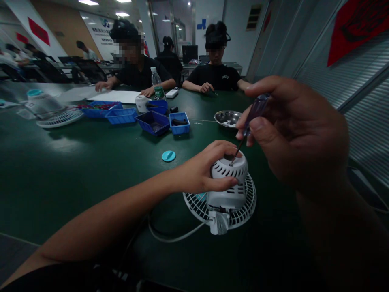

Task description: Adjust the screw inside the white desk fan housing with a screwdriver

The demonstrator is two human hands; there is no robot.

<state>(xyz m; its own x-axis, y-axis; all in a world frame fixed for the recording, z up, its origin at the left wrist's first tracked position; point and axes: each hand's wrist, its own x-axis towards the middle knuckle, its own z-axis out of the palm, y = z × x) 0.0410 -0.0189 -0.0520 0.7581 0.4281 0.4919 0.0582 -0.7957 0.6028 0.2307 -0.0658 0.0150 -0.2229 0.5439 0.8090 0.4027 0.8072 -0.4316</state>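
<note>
Our right hand (pixel 306 129) wraps its fingers around a clear-handled screwdriver (pixel 255 111), tip against the white fan (pixel 226 200) lying grille-down on the green table (pixel 100 174). Our left hand (pixel 202 166) grips its housing, fingers half-spread. Beyond stand blue plastic bins (pixel 153 123); two people (pixel 223 77) sit opposite, under ceiling lights (pixel 122 14).

Dim light is prevailing, white rectangular ceiling lights (pixel 122 14) glaring at the upper left. The glossy dark-green counter (pixel 91 170) is showing a hazy reflection, its lower right sinking into shadow. The white plastic fan housing (pixel 226 199) is standing out pale. Wide-angle distortion is stretching the red paper poster (pixel 358 30), and pixel blocks are partly masking a black-shirted co-worker (pixel 139 74).
</note>
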